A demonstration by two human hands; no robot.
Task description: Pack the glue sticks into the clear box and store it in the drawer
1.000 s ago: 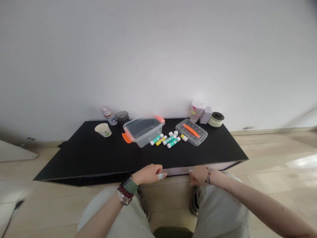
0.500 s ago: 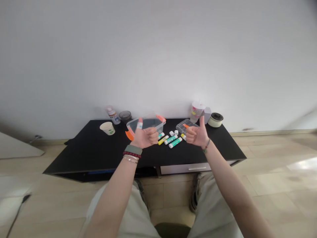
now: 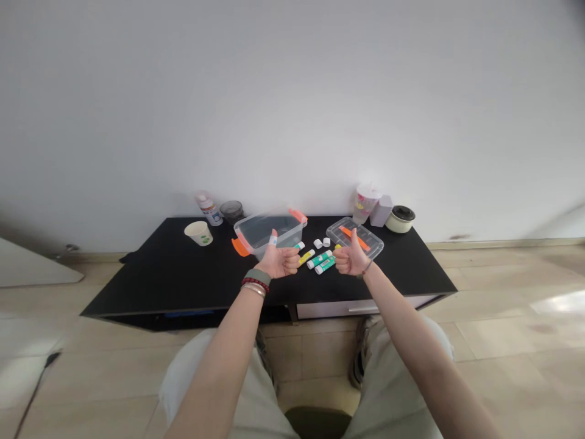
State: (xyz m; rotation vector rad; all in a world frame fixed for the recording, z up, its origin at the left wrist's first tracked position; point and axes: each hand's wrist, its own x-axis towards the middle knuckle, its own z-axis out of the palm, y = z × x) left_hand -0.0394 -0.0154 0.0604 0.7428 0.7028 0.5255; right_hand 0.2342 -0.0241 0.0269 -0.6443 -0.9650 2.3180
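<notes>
Both hands make a thumbs-up above the low black cabinet, fingers curled and nothing in them. My left hand [image 3: 280,261] is in front of a clear plastic box [image 3: 281,235] with orange latches. My right hand [image 3: 351,257] partly covers the clear lid [image 3: 372,239] with its orange handle. Between the hands lie several glue sticks: a green one [image 3: 320,260], another green one [image 3: 325,266] and a yellow one [image 3: 306,257]. Part of another green one shows behind my left hand. Two white caps [image 3: 318,243] sit behind them. A yellow piece is mostly hidden by my right hand.
A paper cup [image 3: 199,233], a spray bottle [image 3: 211,213] and a dark glass bowl [image 3: 232,211] stand at the left of the black cabinet top [image 3: 173,274]. A lidded plastic cup [image 3: 364,206], a grey box [image 3: 382,211] and a cream pot [image 3: 400,221] stand back right, against the wall.
My hands have moved closer together, the left one rightward and the right one leftward and slightly down. More of the clear lid shows now. The things on the cabinet stay put.
</notes>
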